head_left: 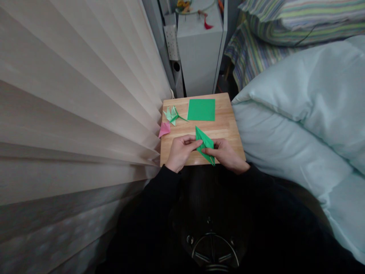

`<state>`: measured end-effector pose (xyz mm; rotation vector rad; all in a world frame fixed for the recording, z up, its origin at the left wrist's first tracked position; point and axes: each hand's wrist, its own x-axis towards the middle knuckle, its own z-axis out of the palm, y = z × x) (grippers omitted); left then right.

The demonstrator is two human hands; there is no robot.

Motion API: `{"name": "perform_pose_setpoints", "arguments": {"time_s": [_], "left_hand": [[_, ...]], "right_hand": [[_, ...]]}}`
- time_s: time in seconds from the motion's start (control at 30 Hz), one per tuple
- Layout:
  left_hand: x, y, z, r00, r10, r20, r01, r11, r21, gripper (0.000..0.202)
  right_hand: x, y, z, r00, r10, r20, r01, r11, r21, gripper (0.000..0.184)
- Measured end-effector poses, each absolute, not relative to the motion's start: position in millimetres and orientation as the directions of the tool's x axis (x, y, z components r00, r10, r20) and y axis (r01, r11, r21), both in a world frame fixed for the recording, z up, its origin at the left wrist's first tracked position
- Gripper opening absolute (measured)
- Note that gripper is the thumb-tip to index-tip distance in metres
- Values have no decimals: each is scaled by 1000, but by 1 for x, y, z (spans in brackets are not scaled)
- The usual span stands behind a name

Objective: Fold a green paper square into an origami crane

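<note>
table top, pale wood grain, set before the person; clock readings taken from its centre. curtain, cream, pleated, hanging along the nine o'clock edge. cabinet, light grey, at twelve, bearing a red tassel. striped pillow, at one to two. duvet, pale blue, rumpled, just beside the edge at three.

green sheet, square, flat, at twelve. pale green folded piece, pointed, with a thin darker stem, at ten; perhaps a flower, though the detail is too small to be sure. pink folded piece, at nine, by the table's edge.

folded green paper, long and pointed, tips toward eleven and five, between both hands near six. left hand: pinching it, paper at its three o'clock. right hand: pinching the opposite side, thumb across the face, paper at its nine.
</note>
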<state>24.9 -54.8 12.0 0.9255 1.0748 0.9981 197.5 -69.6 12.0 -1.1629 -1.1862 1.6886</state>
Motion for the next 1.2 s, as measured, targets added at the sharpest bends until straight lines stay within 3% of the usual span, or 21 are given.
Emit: {"name": "perform_pose_setpoints", "arguments": {"time_s": [0.27,0.47,0.73,0.83,0.93,1.07,1.13,1.2], "left_hand": [[22,-52,10,68,979,-193,-118,200,973,31],[25,-56,12,185,947,-263,-173,295,940,34],[21,-53,11,179,960,-216,-69,231,971,34],[21,-53,9,119,975,-190,-66,199,978,44],[20,-55,13,66,956,-287,-152,293,944,55],[17,-57,25,362,759,-540,-243,637,732,73],[18,-58,31,459,701,-546,-222,686,693,63],[19,-59,33,465,713,-524,-221,667,712,38]], "right_hand": [[200,-67,13,-317,906,-279,-162,-342,-926,38],[201,-65,7,-197,957,-212,-179,-248,-952,41],[199,-66,6,-207,968,-141,-141,-172,-975,38],[200,-66,5,-170,984,-47,-58,-57,-997,31],[205,-65,8,-58,981,183,159,190,-969,19],[214,-64,14,-98,869,486,423,478,-770,10],[216,-64,14,-180,828,532,470,547,-693,18],[216,-63,14,-232,811,537,494,574,-653,22]]}}
